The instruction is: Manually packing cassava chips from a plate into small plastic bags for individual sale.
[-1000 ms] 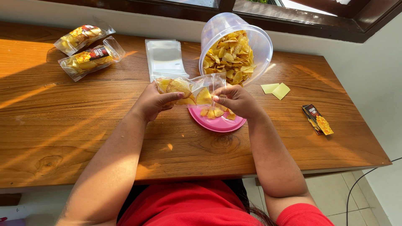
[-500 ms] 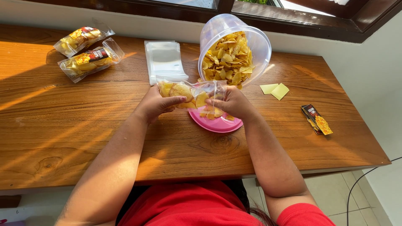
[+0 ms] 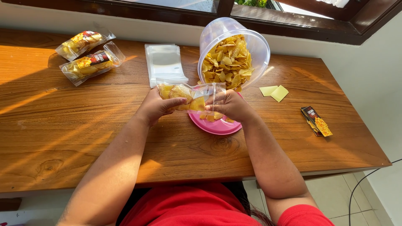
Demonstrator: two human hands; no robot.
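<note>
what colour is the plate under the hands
Pink; the plate shows best in the head view, partly covered by the right hand.

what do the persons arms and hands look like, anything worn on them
Both arms are bare from the short red sleeves down. The left hand and right hand wear no gloves, and no rings, watch or bracelet show on the sides in view. The red sleeve of a plain top covers only the right upper arm; the same red cloth shows at the chest.

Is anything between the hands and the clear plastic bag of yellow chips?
Nothing visible: the left hand and right hand both grip the clear plastic bag of yellow chips directly, above the pink plate.
</note>
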